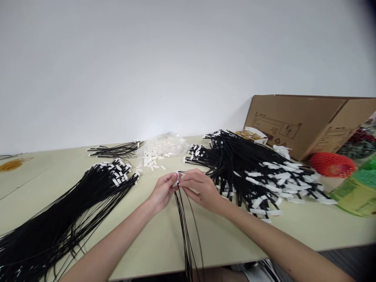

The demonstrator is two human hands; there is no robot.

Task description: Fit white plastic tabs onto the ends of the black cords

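Observation:
Between the fingertips of my left hand is a small white connector, pinched over the middle of the table. My right hand is closed close beside it, with thumb and forefinger at a thin black wire. Several black wires run down from the connector and over the table's front edge. The exact point where the right fingertips meet the wire is partly hidden.
A big bundle of black wires with white ends lies left; another heap lies right. Behind are a plastic bag of white connectors and a smaller wire bundle. A cardboard box, red foam net and green bottle stand right.

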